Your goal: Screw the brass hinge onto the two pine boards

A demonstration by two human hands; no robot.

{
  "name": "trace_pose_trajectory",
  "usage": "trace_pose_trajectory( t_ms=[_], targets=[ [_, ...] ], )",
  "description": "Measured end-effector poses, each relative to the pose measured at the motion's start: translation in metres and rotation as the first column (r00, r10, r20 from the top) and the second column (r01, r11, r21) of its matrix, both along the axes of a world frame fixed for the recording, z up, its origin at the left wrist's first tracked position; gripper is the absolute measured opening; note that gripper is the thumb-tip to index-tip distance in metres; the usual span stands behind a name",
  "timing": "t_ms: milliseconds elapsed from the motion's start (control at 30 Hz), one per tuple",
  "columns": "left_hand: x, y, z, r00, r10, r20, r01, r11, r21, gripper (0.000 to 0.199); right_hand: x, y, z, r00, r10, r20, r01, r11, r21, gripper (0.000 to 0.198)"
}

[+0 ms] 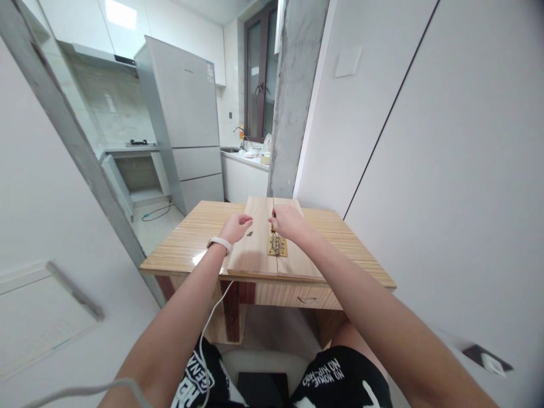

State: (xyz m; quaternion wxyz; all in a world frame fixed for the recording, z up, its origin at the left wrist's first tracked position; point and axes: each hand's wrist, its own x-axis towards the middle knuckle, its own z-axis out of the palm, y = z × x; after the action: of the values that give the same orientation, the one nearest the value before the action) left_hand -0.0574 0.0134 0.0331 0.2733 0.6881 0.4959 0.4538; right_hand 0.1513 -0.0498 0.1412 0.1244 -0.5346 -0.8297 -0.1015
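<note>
A brass-coloured latch plate [277, 248] with a coiled or ribbed middle and several dark holes lies across the seam of two pale wooden boards [255, 258]. Just beyond it, my right hand [289, 222] is closed, fingertips pinched around a small yellow-and-black thing [272, 224] mostly hidden by the fingers. My left hand [237, 228] hovers over the left board, its thumb and fingers drawn together in a pinch; whether anything small is between them I cannot make out. Below those fingertips, a little dark heap of small pieces [250, 233] rests on the board.
The boards lie on a striped wooden table [191, 238] with a drawer [297, 296]. A white cable [212, 310] hangs by its front edge. A white wall [425, 170] rises at the right. Behind stand a grey fridge [187, 107] and a sink counter [246, 175].
</note>
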Motion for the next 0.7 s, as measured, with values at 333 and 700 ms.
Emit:
trace_pose_trajectory(
  t_ms=[333,700],
  targets=[
    [-0.013,0.011,-0.045,0.910,0.185,-0.370,-0.211,0.977,-0.030,0.027,-0.004,-0.004,-0.009,0.992,0.035,-0.122,-0.034,0.999,0.009,0.020],
    [0.000,0.015,-0.052,0.866,0.211,-0.454,-0.220,0.975,0.032,0.012,0.032,-0.014,-0.018,0.898,0.085,-0.432,-0.074,0.996,0.042,0.019]
  ],
)
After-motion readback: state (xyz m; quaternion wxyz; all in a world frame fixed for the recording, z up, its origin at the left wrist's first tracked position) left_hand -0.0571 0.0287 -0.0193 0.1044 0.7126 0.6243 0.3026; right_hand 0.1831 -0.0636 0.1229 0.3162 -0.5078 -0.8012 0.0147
